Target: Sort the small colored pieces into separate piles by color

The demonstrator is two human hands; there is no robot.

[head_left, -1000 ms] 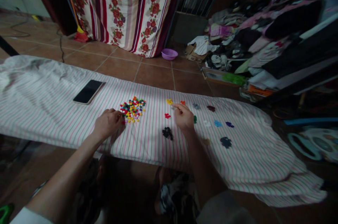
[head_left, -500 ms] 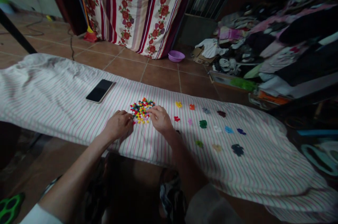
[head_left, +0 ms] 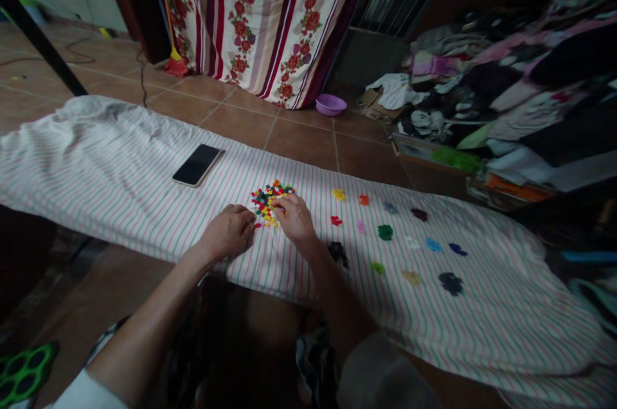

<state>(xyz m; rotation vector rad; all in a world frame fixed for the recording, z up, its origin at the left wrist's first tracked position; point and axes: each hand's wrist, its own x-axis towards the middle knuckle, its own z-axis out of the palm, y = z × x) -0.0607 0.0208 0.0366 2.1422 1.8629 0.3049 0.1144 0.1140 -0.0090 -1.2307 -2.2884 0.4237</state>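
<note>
A mixed heap of tiny coloured pieces point(head_left: 263, 199) lies on the striped cloth point(head_left: 159, 216). My left hand point(head_left: 229, 229) rests at the heap's left edge, its fingers curled down; whatever is under the fingertips is hidden. Over the heap's right side, my right hand point(head_left: 295, 217) has thumb and fingers pinched together, too small a spot to make out a piece. To the right lie small single-colour groups, among them yellow point(head_left: 339, 194), orange point(head_left: 364, 200), red point(head_left: 336, 220), dark green point(head_left: 385, 232) and light blue point(head_left: 433, 244). A black group point(head_left: 338, 253) lies beside my right forearm.
A phone point(head_left: 197, 164) lies on the cloth left of the heap. Beyond the cloth's far edge are a tiled floor, a purple basin point(head_left: 330, 105), a floral curtain point(head_left: 270, 17) and piled clothes point(head_left: 511, 87) at the right.
My right hand has shifted slightly left over the heap, and its forearm uncovers more of the black group. My left hand stays by the heap. The whole view has shifted a little.
</note>
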